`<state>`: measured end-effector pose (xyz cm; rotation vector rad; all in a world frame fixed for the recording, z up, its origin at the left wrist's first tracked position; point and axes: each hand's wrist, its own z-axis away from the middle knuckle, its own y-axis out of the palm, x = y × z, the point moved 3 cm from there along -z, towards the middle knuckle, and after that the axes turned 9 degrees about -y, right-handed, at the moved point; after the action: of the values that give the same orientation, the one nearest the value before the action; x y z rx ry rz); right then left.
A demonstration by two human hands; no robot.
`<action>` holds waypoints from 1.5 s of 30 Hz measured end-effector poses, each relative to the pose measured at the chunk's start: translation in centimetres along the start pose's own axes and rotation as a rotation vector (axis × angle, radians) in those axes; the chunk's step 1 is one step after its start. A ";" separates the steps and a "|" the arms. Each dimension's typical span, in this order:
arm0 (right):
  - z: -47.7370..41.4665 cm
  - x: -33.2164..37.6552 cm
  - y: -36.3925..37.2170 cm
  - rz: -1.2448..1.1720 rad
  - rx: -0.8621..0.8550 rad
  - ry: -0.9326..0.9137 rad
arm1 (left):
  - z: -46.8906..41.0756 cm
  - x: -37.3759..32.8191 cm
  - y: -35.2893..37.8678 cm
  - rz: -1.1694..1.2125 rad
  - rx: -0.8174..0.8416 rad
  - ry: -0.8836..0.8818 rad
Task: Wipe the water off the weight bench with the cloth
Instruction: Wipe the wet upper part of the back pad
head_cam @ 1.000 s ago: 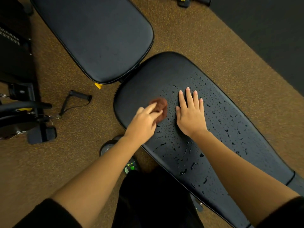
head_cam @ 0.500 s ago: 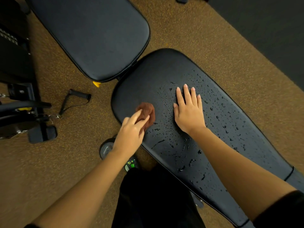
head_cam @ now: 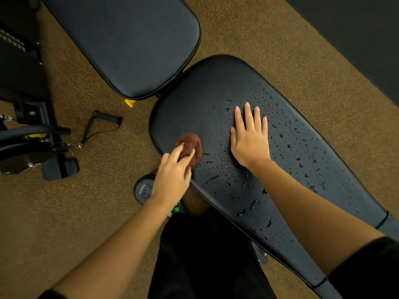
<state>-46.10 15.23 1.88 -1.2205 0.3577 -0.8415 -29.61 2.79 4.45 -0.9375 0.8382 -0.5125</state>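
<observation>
The black padded weight bench (head_cam: 216, 87) runs from the centre to the lower right, with water drops (head_cam: 298, 147) scattered over most of its surface. A small bunched brown cloth (head_cam: 191, 143) lies near the bench's left edge. My left hand (head_cam: 172, 175) presses on the cloth with its fingertips on top of it. My right hand (head_cam: 250, 139) lies flat on the wet pad, fingers spread slightly, holding nothing.
A second black pad (head_cam: 129, 44) sits at the upper left. A cable handle (head_cam: 103, 124) and black machine parts (head_cam: 32, 134) lie on the brown speckled floor at left. A round wheel (head_cam: 143, 188) sits under the bench edge. My dark trouser leg (head_cam: 207, 255) is below.
My left hand has dragged the cloth from beside the right hand toward the bench's left edge. The right hand has stayed flat in place.
</observation>
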 end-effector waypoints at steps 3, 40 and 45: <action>-0.1 0.1 -0.1 -0.006 -0.006 0.006 | -0.6 0.1 -0.2 -0.018 -0.006 0.014; 0.2 -0.2 -0.2 0.001 0.014 -0.026 | -1.6 -1.3 -0.2 -0.067 0.014 -0.009; 0.3 -0.3 -0.1 -0.007 0.007 -0.031 | -0.8 -3.4 0.6 0.007 0.038 -0.033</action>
<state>-46.14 15.62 1.98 -1.2274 0.3246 -0.8284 -32.25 5.09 5.03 -0.9059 0.7993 -0.5041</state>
